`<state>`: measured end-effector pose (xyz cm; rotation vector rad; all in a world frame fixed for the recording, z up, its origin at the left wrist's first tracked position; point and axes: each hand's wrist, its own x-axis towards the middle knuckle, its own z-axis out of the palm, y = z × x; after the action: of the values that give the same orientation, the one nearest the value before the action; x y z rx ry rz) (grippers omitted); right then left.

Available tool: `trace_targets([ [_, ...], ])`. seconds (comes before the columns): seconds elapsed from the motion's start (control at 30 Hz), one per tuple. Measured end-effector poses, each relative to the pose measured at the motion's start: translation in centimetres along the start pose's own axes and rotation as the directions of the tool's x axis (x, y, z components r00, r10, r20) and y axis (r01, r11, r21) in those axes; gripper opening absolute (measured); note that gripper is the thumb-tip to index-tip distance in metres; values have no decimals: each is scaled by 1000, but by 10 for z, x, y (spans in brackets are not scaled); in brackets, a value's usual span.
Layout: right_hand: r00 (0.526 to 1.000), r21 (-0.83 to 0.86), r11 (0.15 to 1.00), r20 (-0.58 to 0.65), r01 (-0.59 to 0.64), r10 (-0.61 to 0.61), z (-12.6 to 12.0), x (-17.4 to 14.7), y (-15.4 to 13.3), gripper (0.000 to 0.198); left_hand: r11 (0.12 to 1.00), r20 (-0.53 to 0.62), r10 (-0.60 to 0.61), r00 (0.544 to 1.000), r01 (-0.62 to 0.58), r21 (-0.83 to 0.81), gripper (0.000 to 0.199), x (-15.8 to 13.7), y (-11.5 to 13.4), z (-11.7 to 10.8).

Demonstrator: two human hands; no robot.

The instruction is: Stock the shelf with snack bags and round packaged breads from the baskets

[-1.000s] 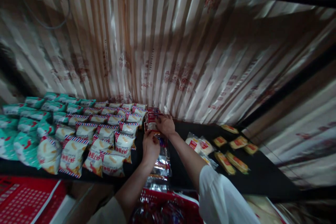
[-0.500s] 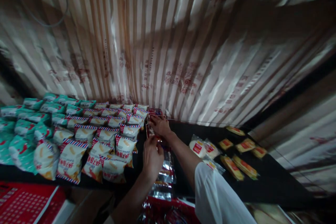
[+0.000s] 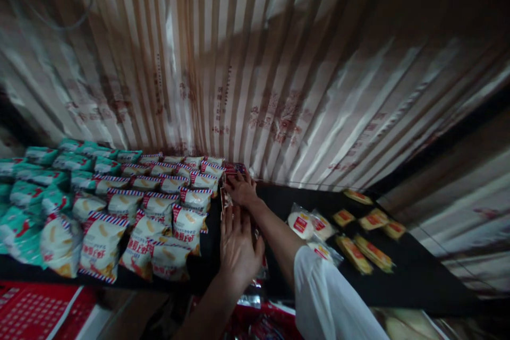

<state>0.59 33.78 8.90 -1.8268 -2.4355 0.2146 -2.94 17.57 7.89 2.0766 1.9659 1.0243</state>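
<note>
Your left hand (image 3: 239, 249) is lying flat, fingers extended, on the near part of the red packets (image 3: 234, 168), and your right hand (image 3: 242, 191) is resting wide over the farther part, probably for keeping this row aligned on the shelf (image 3: 422, 271) beside the snack bags (image 3: 188, 226)

Looks like shop or shop stockroom; cannot tell which. Packaged snacks in multiples on black shelf (image 3: 430, 279), grouped by kind: teal bags (image 3: 24, 227), white bags (image 3: 102, 244) with striped edges, dark red packets (image 3: 235, 168), yellow packets (image 3: 353, 255). Red plastic crate (image 3: 24, 303) below shelf edge. Pleated, printed sheet (image 3: 247, 53) behind, light dim.
</note>
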Motion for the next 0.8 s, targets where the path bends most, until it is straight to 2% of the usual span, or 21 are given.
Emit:
trace_targets([
  [0.2, 999, 45, 999, 53, -9, 6, 9, 4, 5, 60, 999, 48, -2, 999, -1, 49, 55, -6, -4, 11],
  [0.47, 1000, 94, 996, 29, 4, -6, 22, 6, 9, 59, 996, 45, 21, 999, -24, 83, 54, -7, -4, 12],
  [0.8, 1000, 43, 999, 16, -27, 27, 24, 1, 4, 56, 995, 100, 18, 995, -27, 91, 53, -7, -6, 11],
])
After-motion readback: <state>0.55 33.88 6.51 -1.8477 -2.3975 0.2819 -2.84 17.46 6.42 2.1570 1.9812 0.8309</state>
